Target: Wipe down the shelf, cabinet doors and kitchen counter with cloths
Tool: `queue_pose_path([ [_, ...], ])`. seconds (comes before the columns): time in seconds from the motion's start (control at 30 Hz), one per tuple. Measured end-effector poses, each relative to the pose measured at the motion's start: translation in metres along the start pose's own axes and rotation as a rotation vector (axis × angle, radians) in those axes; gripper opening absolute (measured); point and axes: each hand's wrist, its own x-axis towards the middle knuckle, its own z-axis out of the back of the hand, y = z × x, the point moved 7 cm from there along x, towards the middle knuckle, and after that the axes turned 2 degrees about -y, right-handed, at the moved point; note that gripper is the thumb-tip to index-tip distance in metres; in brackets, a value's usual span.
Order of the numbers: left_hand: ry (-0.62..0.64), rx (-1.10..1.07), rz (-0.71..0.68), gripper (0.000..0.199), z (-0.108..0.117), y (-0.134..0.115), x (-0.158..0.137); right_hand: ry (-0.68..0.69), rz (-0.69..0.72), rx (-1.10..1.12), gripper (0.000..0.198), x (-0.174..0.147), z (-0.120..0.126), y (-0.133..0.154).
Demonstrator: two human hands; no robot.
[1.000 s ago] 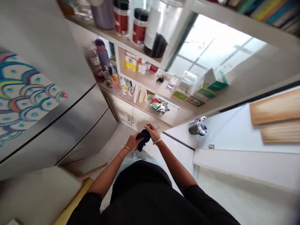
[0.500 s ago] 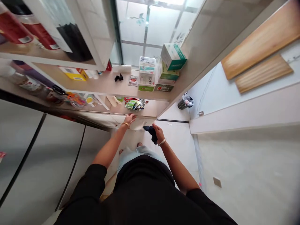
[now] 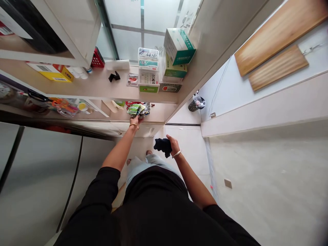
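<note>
My left hand is at the front edge of the lower shelf, its fingers closed at the near side of a pile of small green and silver packets. The fingertips are partly hidden against the pile. In front of my body, over the floor, my right hand grips a crumpled dark navy cloth, which hangs out to the left of the fingers. Something red lies behind the packets.
Boxes stand on the shelf above, beside a black angular piece. Grey cabinet doors flank the left. Right of the shelf a wastebasket sits on the floor. Black-handled scissors and jars are at the left.
My left hand has moved forward to the packets on the shelf. The dark cloth in my right hand has spread out wider. The view has shifted, so the shelf appears further left.
</note>
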Motion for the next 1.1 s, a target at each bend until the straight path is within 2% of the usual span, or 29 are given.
queue_pose_path([
  [0.1, 0.034, -0.032, -0.019, 0.030, 0.014, 0.000, -0.012, 0.036, -0.087, -0.019, 0.048, -0.002, -0.001, -0.004],
  [0.2, 0.063, -0.051, -0.037, 0.028, 0.038, 0.002, -0.030, 0.089, -0.137, -0.039, 0.045, -0.003, -0.001, -0.007],
  [0.33, 0.069, -0.063, -0.060, 0.027, 0.084, 0.010, -0.061, 0.144, -0.173, -0.074, 0.045, -0.001, -0.004, -0.010],
  [0.43, 0.045, -0.078, -0.069, 0.034, 0.129, 0.022, -0.087, 0.213, -0.199, -0.141, 0.045, 0.000, -0.015, -0.013],
  [0.6, -0.093, -0.177, -0.101, 0.050, 0.228, 0.051, -0.139, 0.315, -0.197, -0.304, 0.043, -0.006, -0.050, -0.022],
  [0.77, -0.340, -0.328, -0.163, 0.054, 0.347, 0.085, -0.206, 0.449, -0.217, -0.493, 0.040, -0.032, -0.115, -0.057],
  [0.97, -0.665, -0.533, -0.227, 0.052, 0.487, 0.140, -0.302, 0.736, -0.300, -0.619, 0.039, -0.116, -0.216, -0.134],
  [1.1, -0.828, -0.670, -0.256, 0.054, 0.567, 0.181, -0.355, 0.831, -0.335, -0.675, 0.040, -0.183, -0.259, -0.190],
])
